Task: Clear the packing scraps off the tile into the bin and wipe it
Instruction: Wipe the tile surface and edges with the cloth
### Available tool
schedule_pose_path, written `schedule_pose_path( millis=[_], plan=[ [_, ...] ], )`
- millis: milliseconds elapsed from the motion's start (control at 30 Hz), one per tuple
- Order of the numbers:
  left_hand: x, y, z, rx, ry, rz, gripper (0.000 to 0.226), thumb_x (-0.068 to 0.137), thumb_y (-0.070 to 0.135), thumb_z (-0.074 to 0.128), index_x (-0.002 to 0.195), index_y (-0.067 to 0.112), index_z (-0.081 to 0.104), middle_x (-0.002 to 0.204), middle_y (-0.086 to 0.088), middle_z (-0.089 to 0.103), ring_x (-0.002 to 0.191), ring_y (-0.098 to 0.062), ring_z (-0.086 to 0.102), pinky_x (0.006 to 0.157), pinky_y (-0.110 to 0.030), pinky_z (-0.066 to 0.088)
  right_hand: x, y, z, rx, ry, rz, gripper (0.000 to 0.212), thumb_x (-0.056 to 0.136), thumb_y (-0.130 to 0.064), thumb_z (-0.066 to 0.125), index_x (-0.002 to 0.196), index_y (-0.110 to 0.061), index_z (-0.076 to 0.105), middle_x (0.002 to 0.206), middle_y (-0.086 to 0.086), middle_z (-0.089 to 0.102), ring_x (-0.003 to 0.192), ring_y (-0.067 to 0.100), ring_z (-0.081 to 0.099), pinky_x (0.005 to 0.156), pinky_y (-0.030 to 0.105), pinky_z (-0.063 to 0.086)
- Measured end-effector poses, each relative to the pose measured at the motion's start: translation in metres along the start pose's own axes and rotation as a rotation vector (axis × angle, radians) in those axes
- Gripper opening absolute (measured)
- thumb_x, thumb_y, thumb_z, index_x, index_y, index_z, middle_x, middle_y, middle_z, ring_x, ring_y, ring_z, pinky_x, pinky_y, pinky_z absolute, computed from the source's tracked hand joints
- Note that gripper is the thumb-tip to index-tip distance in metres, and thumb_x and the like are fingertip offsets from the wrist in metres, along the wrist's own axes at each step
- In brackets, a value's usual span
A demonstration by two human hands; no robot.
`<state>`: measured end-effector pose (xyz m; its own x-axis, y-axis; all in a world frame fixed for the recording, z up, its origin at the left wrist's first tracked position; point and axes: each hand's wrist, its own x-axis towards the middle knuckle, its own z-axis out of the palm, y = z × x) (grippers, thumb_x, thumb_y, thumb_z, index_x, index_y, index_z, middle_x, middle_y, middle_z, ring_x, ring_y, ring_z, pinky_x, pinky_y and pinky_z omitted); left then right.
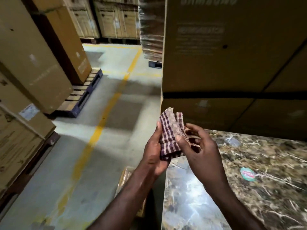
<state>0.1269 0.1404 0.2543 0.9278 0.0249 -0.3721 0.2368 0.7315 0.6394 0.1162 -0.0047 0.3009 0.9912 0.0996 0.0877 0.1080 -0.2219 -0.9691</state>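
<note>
A folded checked cloth (170, 133), dark purple and white, is held up above the left edge of the brown marbled tile (265, 163). My left hand (156, 151) grips the cloth from the left side and below. My right hand (199, 146) pinches its right edge with thumb and fingers. A small round green and red sticker (247, 174) lies on the tile to the right of my hands. A brown cardboard container (124, 178) shows partly below my left forearm, beside the tile; its inside is hidden.
Large cardboard boxes (232, 55) stand right behind the tile. More boxes on pallets (79, 98) line the left side. A concrete aisle with yellow floor lines (103, 120) runs between them.
</note>
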Motion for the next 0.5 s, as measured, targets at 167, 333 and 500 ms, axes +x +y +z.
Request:
schedule_pose_path(
  millis=[167,333,500],
  plan=[
    [0.017,-0.035,0.058,0.130,-0.068,0.040,0.049,0.107,0.043,0.060,0.149,0.017,0.061,0.142,-0.024,0.066,0.122,-0.038,0.066,0.095,-0.050,0.061,0.002,-0.004,-0.053,0.080,0.017,-0.015,0.046,0.092,-0.011,0.081,0.123,-0.043,0.069,0.112,-0.015,0.078,0.103,0.004,0.075,0.090,0.031,0.063],
    [0.023,-0.068,0.115,0.271,-0.084,0.085,0.037,0.112,0.027,0.056,0.149,0.022,0.058,0.131,-0.011,0.075,0.122,-0.030,0.072,0.099,-0.043,0.061,0.010,0.016,-0.105,-0.214,0.178,-0.146,0.056,0.085,-0.004,0.079,0.135,-0.029,0.071,0.111,-0.014,0.067,0.094,0.008,0.072,0.079,0.035,0.061],
    [0.000,-0.086,0.160,0.092,-0.099,-0.067,0.060,0.105,0.059,0.048,0.125,0.010,0.078,0.130,-0.017,0.075,0.123,-0.029,0.072,0.106,-0.039,0.059,0.011,0.028,-0.138,-0.319,0.154,-0.187,0.053,0.086,-0.020,0.082,0.137,-0.023,0.071,0.118,-0.015,0.063,0.108,0.001,0.067,0.089,0.019,0.055]
  ],
)
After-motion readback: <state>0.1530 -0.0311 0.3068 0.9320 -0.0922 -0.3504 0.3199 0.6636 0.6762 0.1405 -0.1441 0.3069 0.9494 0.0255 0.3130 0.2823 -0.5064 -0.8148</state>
